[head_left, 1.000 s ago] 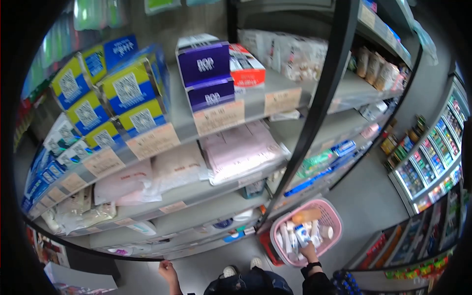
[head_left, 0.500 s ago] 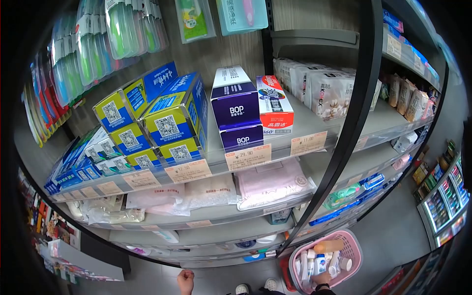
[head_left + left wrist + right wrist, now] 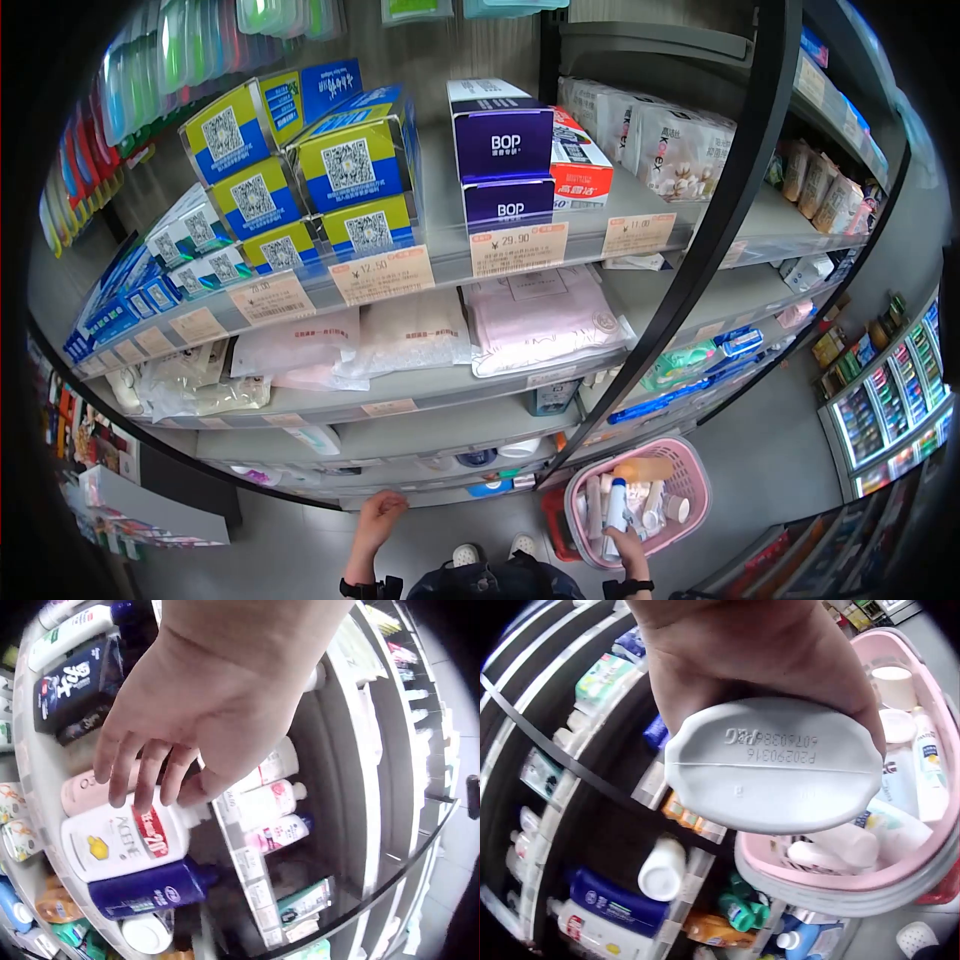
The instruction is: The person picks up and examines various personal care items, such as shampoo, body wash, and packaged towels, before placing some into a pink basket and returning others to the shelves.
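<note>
My right hand grips a white bottle with a blue cap over the pink basket. The right wrist view shows that bottle's oval base facing the camera, with embossed figures on it; its label is hidden there. Several white bottles and tubes lie in the basket with an orange-tinted bottle. My left hand holds nothing, in front of the low shelves. Its fingers hang loosely bent in the left wrist view, overlapping a white pump bottle with a red label.
Shelves carry toothpaste boxes, purple boxes and pink packs. A dark upright post divides the shelving beside the basket. Something red stands beside the basket. More display racks stand at the right.
My right hand was down among the things in the basket; now it has raised the white, blue-capped bottle. My left hand has come further forward toward the shelves. The head view has tilted.
</note>
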### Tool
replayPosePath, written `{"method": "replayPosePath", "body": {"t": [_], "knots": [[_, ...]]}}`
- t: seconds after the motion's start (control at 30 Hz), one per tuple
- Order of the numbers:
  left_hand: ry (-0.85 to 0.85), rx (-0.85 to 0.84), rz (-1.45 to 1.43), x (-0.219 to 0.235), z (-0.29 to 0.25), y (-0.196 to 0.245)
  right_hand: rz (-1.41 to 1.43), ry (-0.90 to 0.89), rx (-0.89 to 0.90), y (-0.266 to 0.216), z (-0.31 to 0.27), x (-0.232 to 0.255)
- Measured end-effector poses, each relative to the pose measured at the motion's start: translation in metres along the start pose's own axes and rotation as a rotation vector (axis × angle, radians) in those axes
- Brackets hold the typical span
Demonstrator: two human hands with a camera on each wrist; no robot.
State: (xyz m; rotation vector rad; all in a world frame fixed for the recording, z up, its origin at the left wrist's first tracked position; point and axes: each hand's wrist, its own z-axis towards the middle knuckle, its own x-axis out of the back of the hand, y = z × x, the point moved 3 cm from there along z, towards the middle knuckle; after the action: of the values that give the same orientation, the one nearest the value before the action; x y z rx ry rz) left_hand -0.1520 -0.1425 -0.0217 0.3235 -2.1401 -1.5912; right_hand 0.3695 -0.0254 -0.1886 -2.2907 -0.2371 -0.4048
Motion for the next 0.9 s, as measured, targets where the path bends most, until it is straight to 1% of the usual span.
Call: {"method": "replayPosePath", "body": {"t": [0.07,0.1,0.13,0.17,0.2,0.27,0.3,0.37,0.4,0.47,0.5,0.53,0.57,0.6,0.63,0.73,0.8,0.87,0.9], "knots": [[-0.225,0.023,-0.118,-0.025,-0.009,0.036,-0.094,-0.095,0.167,-0.045,-0.044,-0.003],[-0.233,0.029,-0.122,-0.031,-0.011,0.046,-0.063,-0.188,0.219,-0.059,-0.059,-0.006],[-0.359,0.002,-0.123,-0.04,-0.014,0.055,-0.147,-0.21,0.28,-0.097,-0.094,-0.007],[-0.485,-0.028,-0.126,-0.049,-0.016,0.064,-0.225,-0.254,0.372,-0.114,-0.108,-0.011],[-0.492,-0.023,-0.131,-0.055,-0.018,0.07,-0.304,-0.299,0.463,-0.128,-0.12,-0.017],[-0.692,-0.054,-0.17,-0.069,-0.025,0.084,-0.36,-0.34,0.562,-0.166,-0.155,-0.032],[-0.696,-0.05,-0.175,-0.075,-0.028,0.093,-0.367,-0.366,0.626,-0.188,-0.176,-0.039],[-0.791,-0.05,-0.18,-0.085,-0.038,0.109,-0.361,-0.407,0.73,-0.216,-0.207,-0.057],[-0.79,-0.049,-0.184,-0.089,-0.043,0.114,-0.37,-0.42,0.803,-0.227,-0.221,-0.066],[-0.795,-0.021,-0.337,-0.094,-0.051,0.122,-0.326,-0.484,0.858,-0.253,-0.255,-0.079],[-0.791,0.025,-0.414,-0.096,-0.054,0.118,-0.33,-0.495,0.917,-0.255,-0.263,-0.089],[-0.719,-0.004,-0.528,-0.1,-0.06,0.129,-0.333,-0.506,0.978,-0.257,-0.269,-0.099],[-0.661,0.006,-0.491,-0.096,-0.059,0.126,-0.329,-0.532,0.982,-0.256,-0.275,-0.109],[-0.601,0.015,-0.453,-0.092,-0.058,0.123,-0.332,-0.596,0.947,-0.253,-0.277,-0.117],[-0.59,0.011,-0.455,-0.086,-0.058,0.125,-0.35,-0.627,0.973,-0.25,-0.279,-0.124],[-0.531,-0.015,-0.487,-0.066,-0.059,0.127,-0.366,-0.71,1.001,-0.247,-0.287,-0.134],[-0.445,0.01,-0.56,-0.057,-0.062,0.121,-0.366,-0.761,1.003,-0.247,-0.291,-0.137],[-0.391,0.033,-0.547,-0.051,-0.063,0.107,-0.292,-0.847,0.91,-0.247,-0.293,-0.14],[-0.37,0.06,-0.556,-0.049,-0.063,0.103,-0.298,-0.857,0.913,-0.248,-0.293,-0.14]]}}
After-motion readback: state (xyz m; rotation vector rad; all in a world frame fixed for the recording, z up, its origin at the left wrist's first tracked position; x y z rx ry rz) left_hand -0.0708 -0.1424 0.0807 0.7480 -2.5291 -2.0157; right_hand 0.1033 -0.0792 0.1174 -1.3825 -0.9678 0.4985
